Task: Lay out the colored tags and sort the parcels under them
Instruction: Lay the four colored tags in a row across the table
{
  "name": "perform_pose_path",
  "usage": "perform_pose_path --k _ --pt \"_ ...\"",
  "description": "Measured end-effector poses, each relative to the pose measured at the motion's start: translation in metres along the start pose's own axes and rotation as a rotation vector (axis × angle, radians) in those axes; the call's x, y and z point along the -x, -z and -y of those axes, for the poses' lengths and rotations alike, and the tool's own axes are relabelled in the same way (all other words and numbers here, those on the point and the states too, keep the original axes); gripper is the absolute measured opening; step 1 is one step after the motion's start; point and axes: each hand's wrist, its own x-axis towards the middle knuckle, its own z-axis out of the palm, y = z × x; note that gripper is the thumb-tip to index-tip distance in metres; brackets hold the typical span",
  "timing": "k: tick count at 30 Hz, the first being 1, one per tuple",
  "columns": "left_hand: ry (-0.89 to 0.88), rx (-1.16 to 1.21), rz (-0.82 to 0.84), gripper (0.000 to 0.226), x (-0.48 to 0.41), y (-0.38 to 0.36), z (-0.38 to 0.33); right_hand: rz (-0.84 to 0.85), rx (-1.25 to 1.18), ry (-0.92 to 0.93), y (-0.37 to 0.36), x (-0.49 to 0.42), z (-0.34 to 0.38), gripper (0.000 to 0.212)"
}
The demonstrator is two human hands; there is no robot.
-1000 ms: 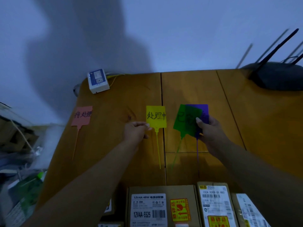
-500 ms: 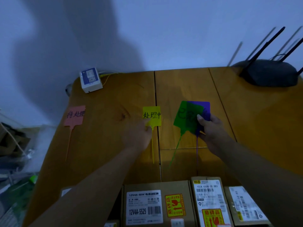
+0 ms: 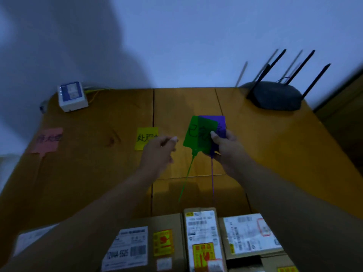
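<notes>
Moved since the earlier frame: the left hand (image 3: 157, 154) is being lifted off the yellow tag (image 3: 145, 140) and carried toward the green tag (image 3: 199, 134); the view is being shifted as well, with the parcels showing larger at the near edge.

Left hand: being held above the bench (image 3: 98, 173), just right of the yellow tag, thumb and forefinger drawn close together with nothing seen between them. Whether this grip is fully closed cannot be told.

Right hand (image 3: 225, 148): its grip is being kept closed on two tags, the thumb being pressed on the face of the green one. The purple tag (image 3: 219, 124) is being held behind the green tag, offset to the right. Both are being held raised above the bench, their thin tails hanging down toward the parcels.

Yellow tag: lying flat near the bench's middle seam, dark handwriting on it, its right edge partly hidden by the left hand.

Pink tag (image 3: 48, 140): lying flat near the left edge, well apart from the yellow tag; blurred, writing unreadable.

Parcels (image 3: 200, 238): cardboard boxes with white labels and yellow-and-red stickers, being kept in a row along the near edge, touching or nearly so.

Router (image 3: 275, 97): black, antennas up, at the far right corner.

White box (image 3: 71, 96): blue-faced, at the far left corner by the wall.
</notes>
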Motion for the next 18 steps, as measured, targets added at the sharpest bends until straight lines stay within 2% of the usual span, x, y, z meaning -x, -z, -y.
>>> perform_pose_path --k 4,6,11,14,18 --pt "0.028 0.171 0.023 0.005 0.008 -0.049 -0.039 0.057 0.069 0.01 0.04 -0.01 0.018 0.029" --pt "0.07 0.172 0.015 0.009 0.007 -0.072 -0.048 0.072 0.092 0.023 0.063 -0.018 0.028 0.028" --pt "0.227 0.279 0.019 0.004 0.0 -0.125 -0.059 0.066 0.078 0.027 0.121 -0.041 0.042 0.03" --pt "0.302 0.262 -0.019 0.005 -0.009 -0.152 -0.058 -0.03 0.047 -0.012 0.156 -0.058 0.042 0.032" --pt "0.323 0.124 -0.109 0.008 -0.016 -0.182 -0.05 -0.091 0.097 -0.054 0.201 -0.074 0.033 0.033"
